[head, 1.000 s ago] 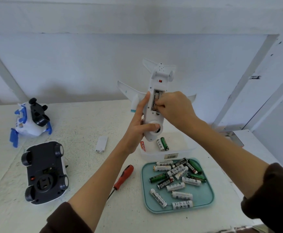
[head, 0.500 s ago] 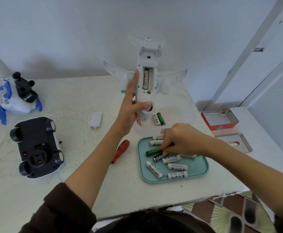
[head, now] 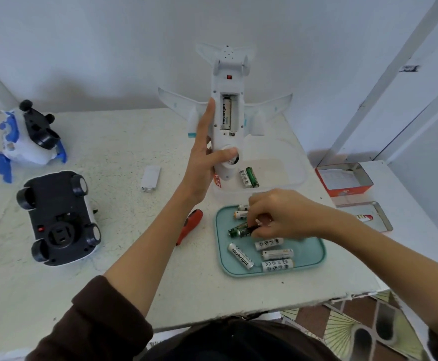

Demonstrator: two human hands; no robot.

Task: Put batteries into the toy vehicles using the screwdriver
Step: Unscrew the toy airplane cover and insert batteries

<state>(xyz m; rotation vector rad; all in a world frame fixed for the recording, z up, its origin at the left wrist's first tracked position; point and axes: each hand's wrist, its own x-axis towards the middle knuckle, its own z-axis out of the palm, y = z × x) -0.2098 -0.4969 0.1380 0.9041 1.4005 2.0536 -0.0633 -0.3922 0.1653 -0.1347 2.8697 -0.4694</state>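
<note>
Left hand (head: 204, 162) grips white plastic toy plane (head: 227, 121) belly-up, bay exposed; right hand (head: 277, 214) pinches dark battery (head: 241, 231) over teal tray (head: 314, 259)

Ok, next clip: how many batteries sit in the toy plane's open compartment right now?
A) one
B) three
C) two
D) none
A: the compartment of the toy plane, held upright by the left hand, shows a single white battery in its left slot, with the slot beside it bare; the right hand is over the teal tray.
</note>
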